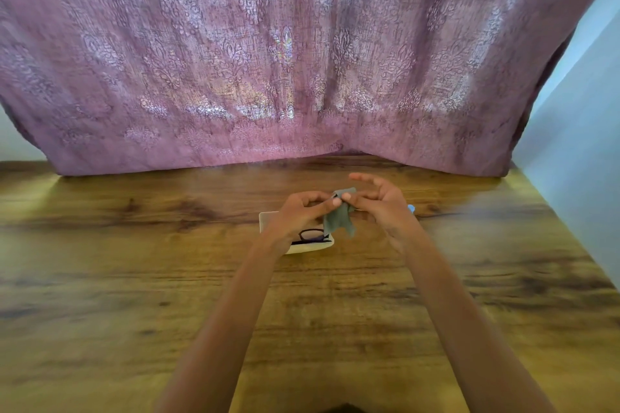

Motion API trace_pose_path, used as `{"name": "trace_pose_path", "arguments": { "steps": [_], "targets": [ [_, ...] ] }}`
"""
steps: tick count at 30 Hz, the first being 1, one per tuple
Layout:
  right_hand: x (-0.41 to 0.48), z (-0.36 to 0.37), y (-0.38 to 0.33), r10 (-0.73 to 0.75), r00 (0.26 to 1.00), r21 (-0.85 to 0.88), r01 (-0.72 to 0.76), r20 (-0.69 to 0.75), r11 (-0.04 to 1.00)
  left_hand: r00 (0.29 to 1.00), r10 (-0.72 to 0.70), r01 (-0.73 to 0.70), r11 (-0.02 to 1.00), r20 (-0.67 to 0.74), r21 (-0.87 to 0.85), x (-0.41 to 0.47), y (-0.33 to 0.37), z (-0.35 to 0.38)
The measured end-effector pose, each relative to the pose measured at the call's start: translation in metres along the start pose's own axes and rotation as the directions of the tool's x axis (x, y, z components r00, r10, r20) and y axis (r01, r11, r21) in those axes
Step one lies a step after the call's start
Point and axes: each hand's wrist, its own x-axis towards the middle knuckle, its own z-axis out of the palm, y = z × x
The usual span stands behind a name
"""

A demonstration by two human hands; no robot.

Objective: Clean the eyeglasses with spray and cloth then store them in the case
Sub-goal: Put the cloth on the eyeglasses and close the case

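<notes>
**Item.** The dark, thin-framed eyeglasses [313, 235] lie just below your left fingertips, on a pale cream, flat rectangular case [312, 247]. Whether they sit inside it or on top of it cannot be told.

**Cloth.** The small grey cleaning cloth [339, 218], soft and limp, hangs crumpled between your two hands, above the right end of the case.

**Hands.** Your left hand [295, 214] pinches the cloth's upper edge between thumb and forefinger, with the other fingers curled. Your right hand [382, 201] pinches the same edge, its other fingers spread and lifted clear. A small light-blue object [411, 208], possibly the spray, shows just past the outer edge of your right hand and is mostly hidden.

**Progress.** The glasses are not in hand and the cloth is off the lenses. Either wiping has not begun, or it is finished and you are folding the cloth; the view does not settle which. The case is not closed over the glasses, so storage is outstanding.

**Surroundings.** A smooth, dark-streaked wood-grain table [134, 245] lies under the hands. A mauve patterned curtain [268, 60] hangs well beyond your fingers
</notes>
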Motion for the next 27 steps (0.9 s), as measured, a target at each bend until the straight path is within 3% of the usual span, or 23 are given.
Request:
{"name": "trace_pose_path", "arguments": {
  "steps": [4, 7, 11, 16, 20, 27],
  "targets": [
    [0.002, 0.001, -0.001, -0.048, 0.998, -0.063, 0.044, -0.051, 0.997, 0.995, -0.006, 0.0, 0.998, -0.096, -0.06, -0.002, 0.0, 0.0],
    [0.002, 0.003, -0.002, -0.001, 0.993, 0.055, 0.008, -0.122, 0.998, 0.987, -0.006, -0.016, 0.991, -0.158, -0.136, -0.005, 0.002, -0.002],
    [-0.001, 0.004, -0.002, 0.068, 0.997, 0.18, -0.071, 0.018, 0.981, 0.976, -0.033, -0.004, 0.985, -0.217, -0.171, -0.005, 0.006, -0.001],
    [0.002, 0.001, 0.0, 0.026, 0.999, -0.002, -0.026, 0.022, 1.0, 0.984, 0.028, -0.047, 0.994, -0.179, -0.102, -0.007, 0.01, -0.003],
    [0.004, -0.003, -0.002, -0.056, 0.998, -0.18, 0.052, -0.021, 0.982, 0.989, 0.1, -0.094, 0.994, -0.108, 0.064, -0.01, 0.015, -0.004],
    [0.004, -0.005, -0.009, -0.127, 0.992, -0.44, 0.118, 0.009, 0.89, 0.955, 0.233, -0.151, 0.915, -0.186, 0.374, -0.01, 0.021, -0.005]
  ]
}}
